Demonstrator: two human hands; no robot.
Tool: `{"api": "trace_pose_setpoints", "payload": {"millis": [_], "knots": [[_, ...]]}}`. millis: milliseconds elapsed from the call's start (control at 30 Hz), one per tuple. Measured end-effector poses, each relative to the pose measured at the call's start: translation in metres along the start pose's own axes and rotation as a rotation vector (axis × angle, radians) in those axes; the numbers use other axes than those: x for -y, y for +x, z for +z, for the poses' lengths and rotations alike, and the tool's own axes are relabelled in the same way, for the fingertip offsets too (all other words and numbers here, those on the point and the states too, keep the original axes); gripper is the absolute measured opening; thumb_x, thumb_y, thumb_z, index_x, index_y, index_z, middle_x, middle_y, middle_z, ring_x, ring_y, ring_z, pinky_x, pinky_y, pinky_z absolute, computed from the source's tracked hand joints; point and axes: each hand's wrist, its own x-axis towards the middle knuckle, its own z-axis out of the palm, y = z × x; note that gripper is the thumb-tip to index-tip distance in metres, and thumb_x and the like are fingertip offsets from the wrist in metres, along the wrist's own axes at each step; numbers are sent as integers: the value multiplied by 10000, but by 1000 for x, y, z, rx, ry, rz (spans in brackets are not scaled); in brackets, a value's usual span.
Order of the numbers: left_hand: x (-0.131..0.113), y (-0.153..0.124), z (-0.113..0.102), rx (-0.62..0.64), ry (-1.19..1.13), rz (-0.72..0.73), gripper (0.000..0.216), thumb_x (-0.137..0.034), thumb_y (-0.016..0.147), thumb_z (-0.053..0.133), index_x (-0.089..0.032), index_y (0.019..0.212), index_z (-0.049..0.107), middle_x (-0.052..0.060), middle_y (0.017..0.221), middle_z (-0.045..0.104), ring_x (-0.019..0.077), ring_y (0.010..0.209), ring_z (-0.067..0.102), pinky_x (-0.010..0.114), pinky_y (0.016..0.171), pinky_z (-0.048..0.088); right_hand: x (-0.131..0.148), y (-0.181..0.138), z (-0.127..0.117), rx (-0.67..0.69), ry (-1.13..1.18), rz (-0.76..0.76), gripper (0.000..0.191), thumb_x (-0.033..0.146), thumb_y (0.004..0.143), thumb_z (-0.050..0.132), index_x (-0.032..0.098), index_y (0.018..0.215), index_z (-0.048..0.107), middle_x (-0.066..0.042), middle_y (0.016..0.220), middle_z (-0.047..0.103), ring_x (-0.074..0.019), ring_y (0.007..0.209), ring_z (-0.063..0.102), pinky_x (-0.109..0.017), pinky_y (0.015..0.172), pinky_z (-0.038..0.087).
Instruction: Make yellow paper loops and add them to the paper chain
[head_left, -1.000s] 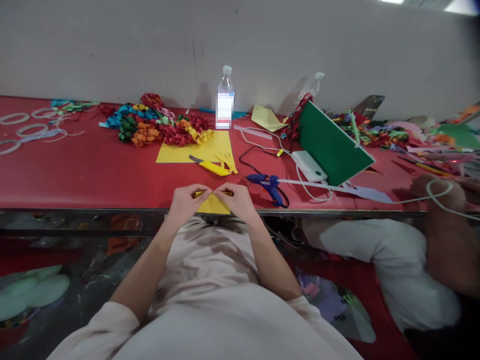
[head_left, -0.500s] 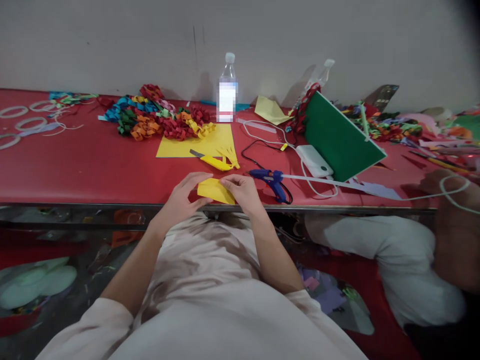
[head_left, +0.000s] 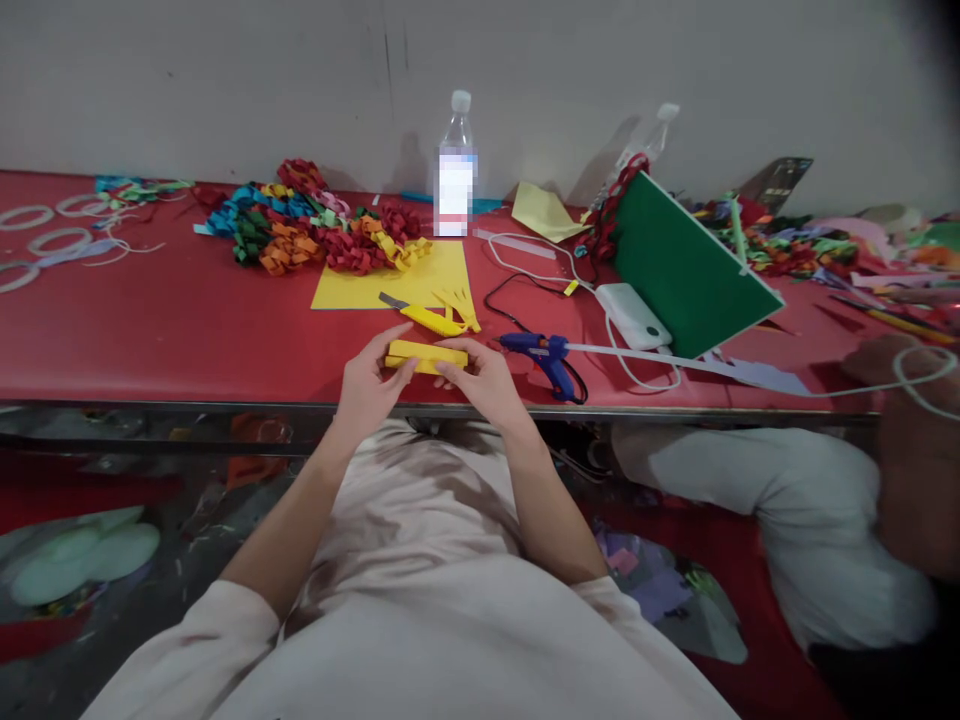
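A small piece of yellow paper [head_left: 427, 354], with a fold along its length, is held just above the table's front edge. My left hand [head_left: 370, 378] pinches its left end, and my right hand [head_left: 480, 378] grips the right end, thumbs on the near side. Just beyond my hands lie a yellow box cutter [head_left: 427, 319] with its blade out and several narrow yellow paper strips [head_left: 459, 306]. Behind them is a flat yellow sheet [head_left: 352, 288]. A blue glue gun [head_left: 546, 360] rests to the right of my right hand.
Colourful curled-paper chains [head_left: 300, 235] and a water bottle [head_left: 454, 190] stand at the back. A green board [head_left: 675, 270] leans at the right beside a white power bank [head_left: 631, 314] and cables. White rings [head_left: 60, 241] lie far left. Another person's leg [head_left: 750, 470] is at right.
The yellow paper, flat and slanting before, now shows a lengthwise fold and is held level. My left fingers have closed in on it, and both thumbs have moved to its near edge.
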Motion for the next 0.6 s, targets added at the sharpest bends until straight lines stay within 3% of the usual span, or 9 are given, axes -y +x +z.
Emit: {"api": "trace_pose_setpoints", "payload": {"millis": [100, 233, 400, 600], "knots": [[-1, 4, 1, 7, -93, -125, 753, -443, 812, 787, -156, 1455, 520, 72, 974, 752, 168, 780, 718, 274, 710, 628, -3, 0, 1, -25, -8, -10, 380, 359, 775, 813, 197, 1103, 708, -18, 874, 753, -156, 670, 722, -272, 650, 625], [-2, 10, -2, 21, -152, -270, 584, -463, 745, 840, -120, 1193, 688, 67, 896, 760, 171, 754, 725, 302, 723, 657, -3, 0, 0, -34, -24, -20, 369, 322, 775, 804, 203, 1111, 707, -30, 915, 767, -174, 696, 734, -308, 701, 647], [-2, 10, -3, 0, -211, -300, 495, -480, 688, 882, -107, 978, 732, 69, 920, 773, 178, 811, 738, 322, 805, 666, -2, 1, 1, -40, 30, 32, 323, 332, 775, 800, 196, 1055, 710, -34, 904, 781, -184, 689, 758, -307, 687, 652], [-1, 8, -7, 122, -179, -319, 521, -540, 746, 831, -120, 1040, 737, 68, 908, 775, 191, 743, 762, 337, 780, 671, -1, 1, 1, -61, 30, 67, 261, 347, 773, 790, 189, 976, 744, -32, 841, 785, -190, 694, 767, -312, 709, 664]]}}
